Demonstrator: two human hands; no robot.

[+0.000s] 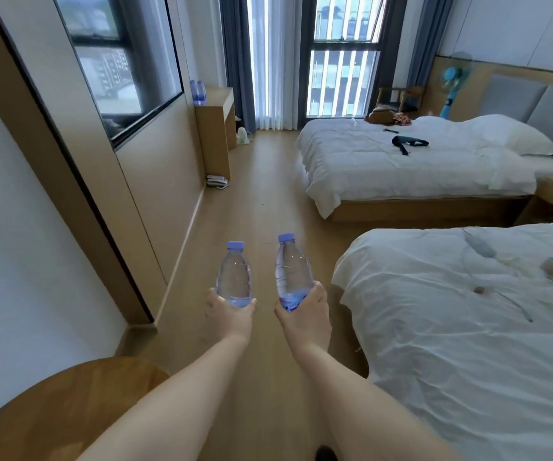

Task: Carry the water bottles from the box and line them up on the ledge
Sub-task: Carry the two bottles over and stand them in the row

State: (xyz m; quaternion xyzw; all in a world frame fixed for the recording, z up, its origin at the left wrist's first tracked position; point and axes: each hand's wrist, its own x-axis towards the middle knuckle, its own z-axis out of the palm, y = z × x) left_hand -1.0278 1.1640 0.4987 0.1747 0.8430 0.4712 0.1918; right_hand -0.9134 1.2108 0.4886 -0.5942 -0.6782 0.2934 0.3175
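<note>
My left hand (230,311) grips the base of a clear water bottle (234,272) with a purple cap, held upright in front of me. My right hand (305,309) grips a second, like bottle (291,267) by its lower part, tilted slightly left. Both are held out over the wooden floor. Far ahead on the left, two bottles (197,92) stand together on a wooden ledge (220,98) by the wall. No box is in view.
Two white beds stand on the right, a near bed (468,327) and a far bed (418,161). A wooden floor aisle (261,194) runs between them and the left wall. A round wooden table (68,410) is at the lower left. A telephone (216,181) lies on the floor.
</note>
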